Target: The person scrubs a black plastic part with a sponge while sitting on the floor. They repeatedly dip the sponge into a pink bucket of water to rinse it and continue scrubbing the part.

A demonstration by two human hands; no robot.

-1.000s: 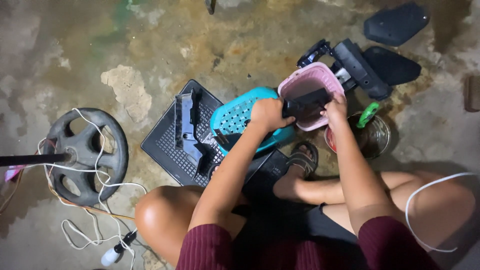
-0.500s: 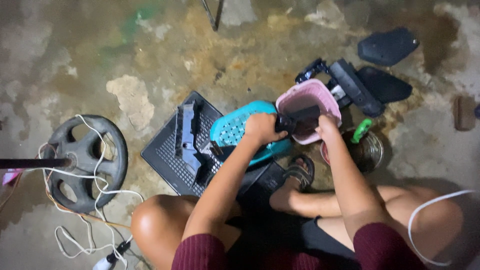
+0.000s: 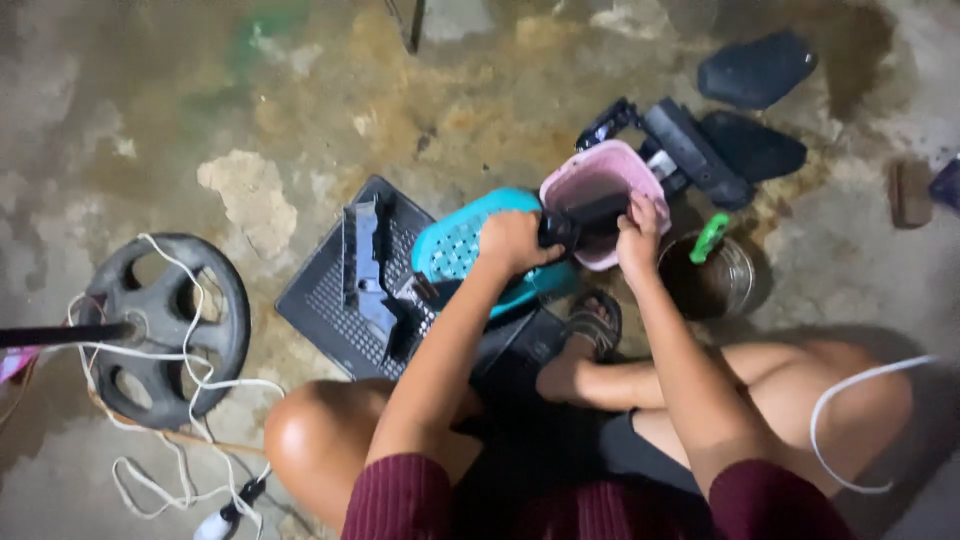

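Matt black plastic part point(image 3: 590, 220) — rough concrete floor point(image 3: 300, 110)

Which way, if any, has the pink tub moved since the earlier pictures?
No. The pink tub keeps its place against the teal basket and black grid tray; only the view shifted.

Home floor, stained concrete point(image 3: 300, 90), weight plate point(image 3: 165, 330)

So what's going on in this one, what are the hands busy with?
A person squats on a stained concrete floor and holds a black plastic part with both hands over a pink basket. The left hand grips one end, the right hand the other. A teal basket lies beside it on a black perforated tray. A metal can with a green handle sits on the right, and a weight plate with white cord on the left.
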